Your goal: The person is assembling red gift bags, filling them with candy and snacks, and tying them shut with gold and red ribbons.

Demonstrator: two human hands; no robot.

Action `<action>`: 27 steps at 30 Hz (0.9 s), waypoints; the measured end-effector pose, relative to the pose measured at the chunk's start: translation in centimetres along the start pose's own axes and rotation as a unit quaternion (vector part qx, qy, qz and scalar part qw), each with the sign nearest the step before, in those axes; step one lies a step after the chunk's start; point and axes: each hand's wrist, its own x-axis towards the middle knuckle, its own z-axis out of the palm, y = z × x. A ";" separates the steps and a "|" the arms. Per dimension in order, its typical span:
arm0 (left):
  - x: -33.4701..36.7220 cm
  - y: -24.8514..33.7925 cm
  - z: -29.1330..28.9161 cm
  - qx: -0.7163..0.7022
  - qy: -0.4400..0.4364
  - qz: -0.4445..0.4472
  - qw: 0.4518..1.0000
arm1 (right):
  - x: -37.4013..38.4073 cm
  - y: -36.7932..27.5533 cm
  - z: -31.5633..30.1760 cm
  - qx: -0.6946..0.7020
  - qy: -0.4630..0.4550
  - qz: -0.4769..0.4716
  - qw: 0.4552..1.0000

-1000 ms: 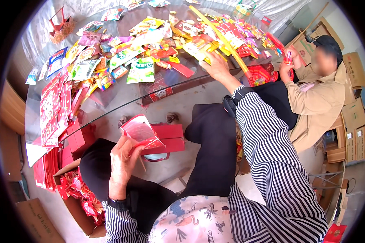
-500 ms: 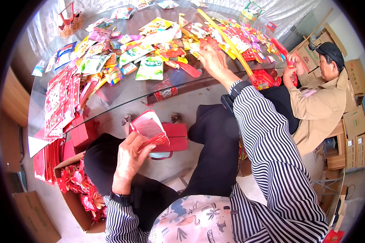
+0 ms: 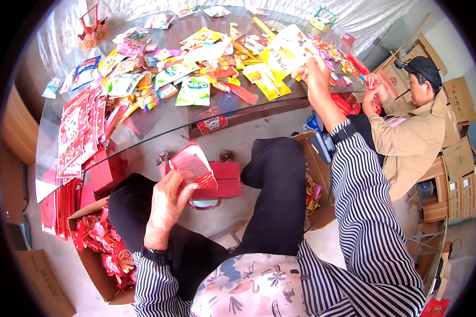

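Observation:
My left hand (image 3: pixel 165 205) is closed on a red paper gift bag (image 3: pixel 197 168), whose mouth gapes open and shows a pale inside. It hangs in front of the glass table's edge, above my lap. Over the right part of the table, my right hand (image 3: pixel 316 76) grips the edge of a white and yellow snack packet (image 3: pixel 287 50); some of its fingertips are hidden. A yellow packet (image 3: pixel 272 84) lies just below it. To the left spreads a pile of snacks, with a green and white packet (image 3: pixel 193 91) at the near side.
Flat red printed bags (image 3: pixel 75 134) lie on the left of the glass table (image 3: pixel 143 127). A carton of red packages (image 3: pixel 98 274) stands by my left leg, another carton (image 3: pixel 321 179) by my right. A person in a tan jacket (image 3: pixel 412 137) sits at the right, handling something red.
My right hand has moved right and now has the white and yellow packet, which covers most of the yellow stick. A yellow packet shows below it. My left hand still holds the red bag.

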 end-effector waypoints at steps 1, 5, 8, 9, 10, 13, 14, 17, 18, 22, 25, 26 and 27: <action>0.1 0.1 0.0 0.000 0.000 0.001 1.000 | -1.0 -0.8 -0.2 0.073 -0.035 -0.017 0.997; -0.3 -0.1 -0.4 -0.022 -0.003 -0.035 0.999 | -6.4 -4.2 2.1 0.209 -0.144 0.041 0.966; -0.3 -0.5 0.0 -0.130 -0.043 -0.071 0.988 | -10.7 -4.0 4.0 0.274 -0.203 0.104 0.934; -0.2 0.1 -0.6 -0.118 -0.051 -0.064 0.990 | -12.2 -4.1 5.1 0.290 -0.224 0.129 0.921; -0.2 0.0 -0.5 -0.177 -0.060 -0.103 0.977 | -13.3 -3.8 5.7 0.311 -0.254 0.137 0.905; -0.6 -0.8 0.1 -0.307 -0.024 -0.104 0.946 | -17.0 -3.1 7.6 0.393 -0.260 0.213 0.856; -0.7 -1.6 -0.2 -0.331 -0.035 -0.127 0.934 | -17.8 -2.7 8.0 0.405 -0.285 0.228 0.838; -1.0 -1.7 -0.7 -0.390 -0.028 -0.149 0.908 | -20.0 -2.3 9.0 0.425 -0.297 0.276 0.809; -1.2 -1.8 -0.7 -0.399 -0.011 -0.171 0.901 | -20.7 -2.0 9.4 0.421 -0.292 0.300 0.804; -1.3 -1.4 -0.5 -0.500 0.071 -0.177 0.845 | -22.0 -1.5 9.3 0.287 -0.290 0.303 0.861; -1.2 -1.6 -0.9 -0.458 0.077 -0.181 0.867 | -21.1 -1.4 8.9 0.167 -0.169 0.073 0.969; -1.1 -1.6 -1.0 -0.410 0.067 -0.175 0.893 | -20.8 -1.6 8.4 0.127 -0.180 0.011 0.975; -1.2 -1.6 -1.0 -0.362 0.055 -0.169 0.915 | -20.7 -2.3 8.2 0.086 -0.189 -0.050 0.977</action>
